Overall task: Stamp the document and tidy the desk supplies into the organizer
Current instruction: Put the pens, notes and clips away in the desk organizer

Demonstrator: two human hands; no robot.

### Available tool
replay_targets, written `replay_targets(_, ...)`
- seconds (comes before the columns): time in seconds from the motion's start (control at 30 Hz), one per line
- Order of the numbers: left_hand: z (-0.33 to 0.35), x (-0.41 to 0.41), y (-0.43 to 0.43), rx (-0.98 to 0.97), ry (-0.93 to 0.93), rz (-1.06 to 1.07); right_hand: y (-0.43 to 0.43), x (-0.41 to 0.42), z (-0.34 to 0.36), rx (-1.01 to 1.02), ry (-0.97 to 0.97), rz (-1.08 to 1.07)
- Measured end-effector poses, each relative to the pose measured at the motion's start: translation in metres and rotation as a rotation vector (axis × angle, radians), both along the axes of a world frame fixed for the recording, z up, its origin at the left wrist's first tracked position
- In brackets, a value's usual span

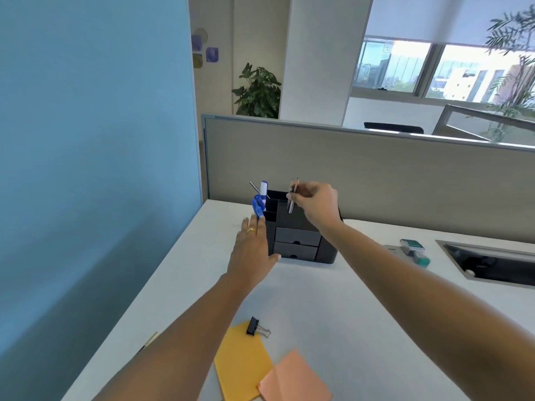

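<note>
A black desk organizer (301, 237) with two small drawers stands at the back of the white desk. My right hand (317, 202) pinches a few thin pens or pencils (292, 198) upright over its top compartments. My left hand (252, 247) lies flat with straight fingers against the organizer's left side. Blue pens (257, 206) and a white marker (263, 192) stick out of the left slots. A green and white stamp (414, 250) lies to the right of the organizer.
Yellow sticky notes (243, 363) and pink sticky notes (295, 380) lie near the front edge, with a black binder clip (256, 327) beside them. A pencil (149, 341) sits at the desk's left edge. A cable tray opening (489, 263) is at right. A grey partition (376, 169) backs the desk.
</note>
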State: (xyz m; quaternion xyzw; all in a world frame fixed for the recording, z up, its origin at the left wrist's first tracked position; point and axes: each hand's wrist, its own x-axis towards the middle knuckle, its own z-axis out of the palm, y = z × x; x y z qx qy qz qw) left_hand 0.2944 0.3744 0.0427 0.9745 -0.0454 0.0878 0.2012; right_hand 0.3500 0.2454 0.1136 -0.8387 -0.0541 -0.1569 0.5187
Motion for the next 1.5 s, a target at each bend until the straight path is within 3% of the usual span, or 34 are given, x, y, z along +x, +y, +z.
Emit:
replay_targets(0.3,-0.024,0.021,0.005,0.133,-0.128,0.011,0.012,0.088,-0.008,-0.058,-0.032,-0.04)
replay_targets(0.57,-0.027,0.028,0.008,0.123,-0.208,-0.01,0.017,0.107,-0.038,-0.497,0.082,-0.012)
replay_targets(0.8,-0.027,0.029,0.004,0.146,-0.206,0.016,0.024,0.101,-0.049,-0.644,0.11,0.014)
replay_targets(1.5,-0.016,0.023,0.0,0.219,-0.077,0.054,0.019,0.053,-0.038,-0.746,0.217,0.16)
